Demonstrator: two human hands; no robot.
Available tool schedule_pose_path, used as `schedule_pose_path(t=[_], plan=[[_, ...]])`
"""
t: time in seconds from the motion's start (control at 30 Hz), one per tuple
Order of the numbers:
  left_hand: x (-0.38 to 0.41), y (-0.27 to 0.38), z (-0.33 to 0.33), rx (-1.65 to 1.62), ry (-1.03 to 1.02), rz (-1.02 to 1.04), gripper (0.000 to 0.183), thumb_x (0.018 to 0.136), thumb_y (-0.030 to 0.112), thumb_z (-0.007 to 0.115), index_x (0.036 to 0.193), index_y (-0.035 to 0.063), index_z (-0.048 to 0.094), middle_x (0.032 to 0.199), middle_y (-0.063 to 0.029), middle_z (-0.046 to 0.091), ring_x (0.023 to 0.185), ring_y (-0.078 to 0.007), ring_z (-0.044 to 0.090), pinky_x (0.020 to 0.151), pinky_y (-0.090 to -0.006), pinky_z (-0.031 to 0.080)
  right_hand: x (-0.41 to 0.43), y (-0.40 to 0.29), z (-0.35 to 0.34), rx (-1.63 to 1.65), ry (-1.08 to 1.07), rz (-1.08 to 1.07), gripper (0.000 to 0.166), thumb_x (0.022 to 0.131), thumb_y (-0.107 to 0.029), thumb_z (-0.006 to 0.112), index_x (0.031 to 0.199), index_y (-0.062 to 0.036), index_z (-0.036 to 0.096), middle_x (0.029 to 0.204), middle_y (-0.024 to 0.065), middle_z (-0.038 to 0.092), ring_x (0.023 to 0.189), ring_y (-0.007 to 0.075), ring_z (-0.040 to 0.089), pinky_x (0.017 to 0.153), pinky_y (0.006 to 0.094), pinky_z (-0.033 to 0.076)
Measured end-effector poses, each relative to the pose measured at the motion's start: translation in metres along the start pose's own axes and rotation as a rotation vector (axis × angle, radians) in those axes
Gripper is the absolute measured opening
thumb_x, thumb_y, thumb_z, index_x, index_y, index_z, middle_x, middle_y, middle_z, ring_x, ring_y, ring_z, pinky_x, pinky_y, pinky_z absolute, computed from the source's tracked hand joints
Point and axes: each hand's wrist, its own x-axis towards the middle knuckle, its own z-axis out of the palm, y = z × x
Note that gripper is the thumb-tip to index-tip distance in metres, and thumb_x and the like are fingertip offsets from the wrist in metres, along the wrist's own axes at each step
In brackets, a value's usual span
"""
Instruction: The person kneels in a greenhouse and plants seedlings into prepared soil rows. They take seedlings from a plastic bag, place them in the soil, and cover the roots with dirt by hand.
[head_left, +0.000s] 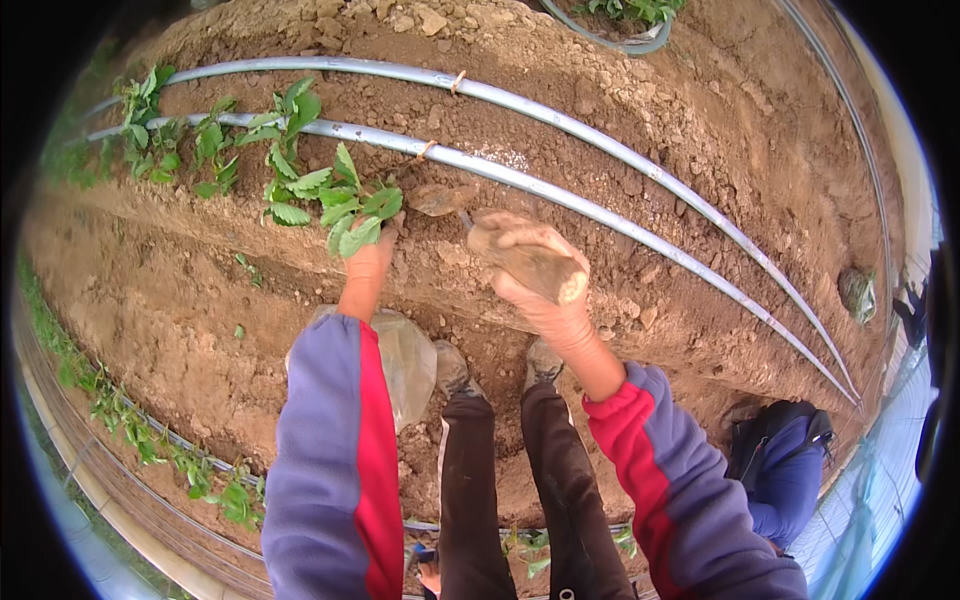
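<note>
My left hand (373, 253) is at the base of a leafy strawberry seedling (361, 202) at the edge of the soil bed, its stems within my grip. The leaves cover most of its fingers. My right hand (536, 259) is wrapped around the thick, worn wooden handle of a hand trowel (536, 271). The trowel's soil-coated blade (439, 201) points left and lies against the soil, just right of the seedling. Below my left wrist, a clear plastic bag (405, 360) rests on the ground beside my shoe.
Two drip irrigation pipes (517, 178) (555, 118) run along the bed, with orange ties. More strawberry plants (289, 161) line it at left. A person in blue (787, 480) is at lower right. A small plastic-wrapped bundle (857, 295) lies at far right.
</note>
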Motion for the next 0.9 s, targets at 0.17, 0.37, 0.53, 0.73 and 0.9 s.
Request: schedule_pose_path(t=[0.17,0.37,0.53,0.73,0.9], plan=[[0.002,-0.004,0.003,-0.003,0.095,0.054,0.028,0.076,0.033,0.060,0.094,0.0110,0.064,0.091,-0.0114,0.063,0.088,-0.0305,0.057,0.077,-0.0377,0.044,-0.006,-0.016,0.001,0.007,0.023,-0.141,0.030,0.062,0.007,0.065,0.090,-0.0017,0.058,0.103,0.0122,0.059,0.104,0.0263,0.053,0.089,0.0366,0.043],[0.005,-0.021,0.014,-0.033,0.076,0.068,0.031,0.076,0.036,0.058,0.094,0.0113,0.064,0.090,-0.0114,0.063,0.085,-0.0304,0.058,0.076,-0.0380,0.044,-0.004,-0.002,0.005,0.085,0.081,-0.150,0.031,0.063,0.006,0.066,0.091,-0.0027,0.057,0.098,0.0094,0.060,0.102,0.0262,0.054,0.089,0.0367,0.043],[0.007,-0.004,0.012,-0.044,0.018,0.022,0.033,0.077,0.036,0.056,0.097,0.0111,0.062,0.092,-0.0118,0.063,0.087,-0.0310,0.057,0.079,-0.0388,0.043,0.007,0.001,0.009,0.190,0.106,-0.140,0.035,0.062,0.001,0.072,0.093,-0.0024,0.056,0.097,0.0087,0.060,0.098,0.0229,0.055,0.087,0.0340,0.043],[-0.001,-0.004,-0.002,0.057,0.033,-0.023,0.033,0.078,0.036,0.054,0.099,0.0123,0.062,0.096,-0.0115,0.062,0.090,-0.0310,0.057,0.081,-0.0375,0.043,0.015,-0.080,-0.023,-0.269,-0.048,-0.163,0.028,0.061,-0.010,0.076,0.083,-0.0034,0.059,0.071,0.0047,0.061,0.076,0.0167,0.060,0.071,0.0298,0.047],[0.001,-0.003,0.003,-0.026,0.014,-0.003,0.033,0.077,0.035,0.054,0.102,0.0152,0.061,0.097,-0.0099,0.062,0.091,-0.0289,0.057,0.082,-0.0371,0.043,0.044,-0.014,-0.012,-0.533,-0.019,0.347,0.035,0.062,-0.017,0.070,0.090,0.0006,0.058,0.081,0.0138,0.062,0.073,0.0237,0.061,0.069,0.0324,0.048]])
